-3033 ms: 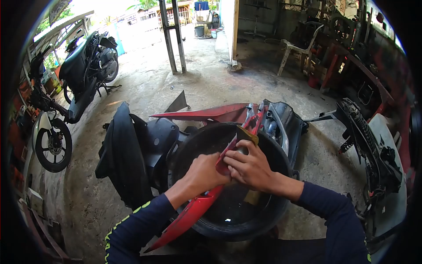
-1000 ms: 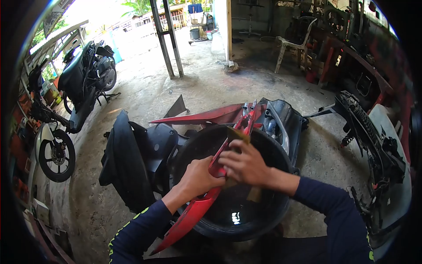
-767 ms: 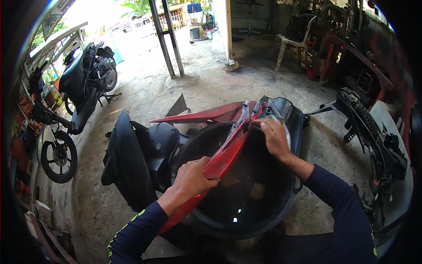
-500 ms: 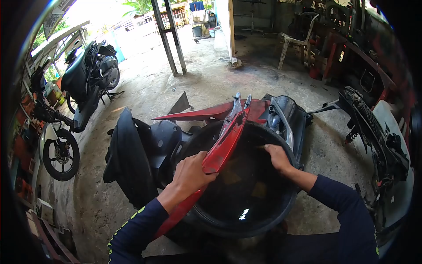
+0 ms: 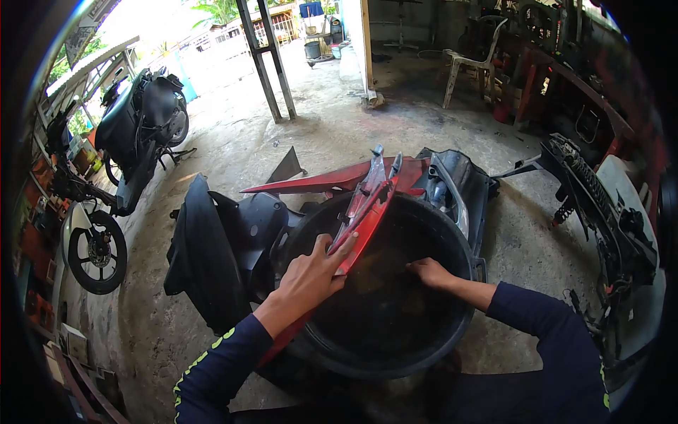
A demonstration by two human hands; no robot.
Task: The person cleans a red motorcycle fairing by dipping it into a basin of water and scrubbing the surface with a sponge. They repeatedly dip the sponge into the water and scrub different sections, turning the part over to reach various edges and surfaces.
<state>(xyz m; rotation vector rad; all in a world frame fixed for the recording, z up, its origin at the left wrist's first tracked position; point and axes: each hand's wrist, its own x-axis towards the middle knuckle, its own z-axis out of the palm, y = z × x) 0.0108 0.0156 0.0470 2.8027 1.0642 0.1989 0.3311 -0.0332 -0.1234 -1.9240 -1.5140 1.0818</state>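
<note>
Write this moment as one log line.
Left hand: holding red panel | right hand: over black tub, grip unclear | beyond tub: another red panel | beside tub: black plastic parts

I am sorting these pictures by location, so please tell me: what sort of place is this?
Probably a motorcycle repair workshop: a motorcycle stands at left, what looks like a shock absorber shows at right, and the left hand holds a red fairing panel.

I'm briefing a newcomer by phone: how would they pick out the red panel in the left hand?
Find the wide, round black tub in front of the person. Slanting over its left part is a narrow red panel, gripped by the left hand. Unlike it, the second red panel lies beyond the tub, untouched by either hand.
</note>
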